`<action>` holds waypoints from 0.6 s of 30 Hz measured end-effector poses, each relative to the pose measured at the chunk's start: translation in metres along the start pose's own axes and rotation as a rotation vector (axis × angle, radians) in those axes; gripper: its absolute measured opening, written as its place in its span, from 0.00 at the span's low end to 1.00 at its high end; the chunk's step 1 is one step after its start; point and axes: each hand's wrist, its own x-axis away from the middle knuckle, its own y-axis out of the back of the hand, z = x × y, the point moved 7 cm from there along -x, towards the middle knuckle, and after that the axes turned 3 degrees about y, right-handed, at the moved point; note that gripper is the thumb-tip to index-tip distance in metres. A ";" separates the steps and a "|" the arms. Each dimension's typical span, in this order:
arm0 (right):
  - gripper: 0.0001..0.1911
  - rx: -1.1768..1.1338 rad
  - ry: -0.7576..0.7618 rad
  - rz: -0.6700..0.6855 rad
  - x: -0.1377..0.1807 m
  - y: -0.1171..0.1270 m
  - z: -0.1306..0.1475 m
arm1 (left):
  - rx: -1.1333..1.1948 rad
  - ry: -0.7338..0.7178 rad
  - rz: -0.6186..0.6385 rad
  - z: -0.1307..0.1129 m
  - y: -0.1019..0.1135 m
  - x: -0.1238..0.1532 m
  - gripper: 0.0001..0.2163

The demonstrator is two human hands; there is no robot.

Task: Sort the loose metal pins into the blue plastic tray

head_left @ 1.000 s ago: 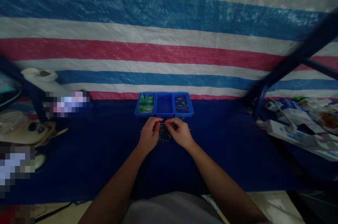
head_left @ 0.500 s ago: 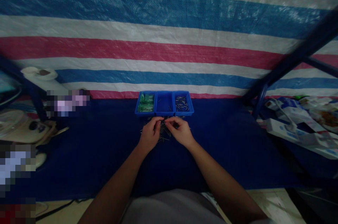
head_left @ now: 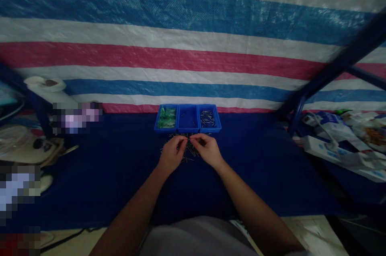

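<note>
My left hand [head_left: 172, 153] and my right hand [head_left: 207, 149] meet with pinched fingertips over a loose pile of thin metal screws or nails [head_left: 189, 152] on the dark blue table. Whatever lies between the fingertips is too small and dark to make out. Just beyond the hands, three blue bins stand side by side. The left bin [head_left: 165, 130] has green-tinted clear packets [head_left: 167, 117] in it. A couple of thin pieces lie in the middle bin [head_left: 188, 119]. Inside the right bin [head_left: 210, 130] are several thin metal pieces [head_left: 206, 117].
Behind the table [head_left: 259, 167] hangs a striped plastic sheet [head_left: 193, 58]. On the right are a dark metal frame [head_left: 325, 65], a white power strip [head_left: 322, 149] and plastic bags. A white roll [head_left: 51, 91] and a pale mouse-shaped object [head_left: 46, 182] sit at the left.
The fingertips of both hands have drawn slightly closer together and shifted a little over the pile. The bins have not moved.
</note>
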 end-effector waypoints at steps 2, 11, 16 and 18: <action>0.09 0.077 0.017 -0.023 0.005 0.008 0.017 | -0.023 0.002 0.000 0.002 -0.001 0.000 0.09; 0.15 -0.647 -0.462 0.718 0.191 0.031 0.042 | -0.225 -0.100 -0.003 0.000 -0.003 -0.001 0.10; 0.22 -0.783 -0.752 0.354 0.266 0.076 -0.062 | -0.355 -0.101 0.014 0.001 -0.007 0.000 0.10; 0.22 -0.667 -0.867 0.265 0.278 0.088 -0.091 | -0.382 -0.093 0.015 0.003 -0.008 0.000 0.09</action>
